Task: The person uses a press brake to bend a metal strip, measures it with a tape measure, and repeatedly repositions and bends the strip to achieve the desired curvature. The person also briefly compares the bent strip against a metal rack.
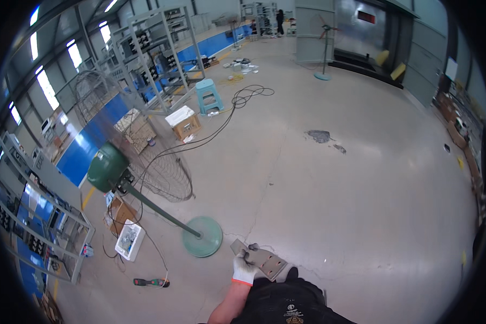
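My left hand (244, 268), in a white work glove with dark grey fingertips and an orange cuff, grips a flat metal plate (272, 265) in front of my body. Several holes run through the plate's right part, and its left end sticks out past my fingers. One dark fingertip shows over the plate's far edge. I cannot see my right hand. Just beyond the plate, to the left, lies the round green base (210, 237) of a large pedestal fan (109, 167).
A cordless power tool (151, 282) and a white foam box (129, 240) of small parts lie on the floor at left. Black cables (216, 132) run past a blue stool (208, 97). Metal frames (162, 54) stand along the left. Another person (280, 22) is far back.
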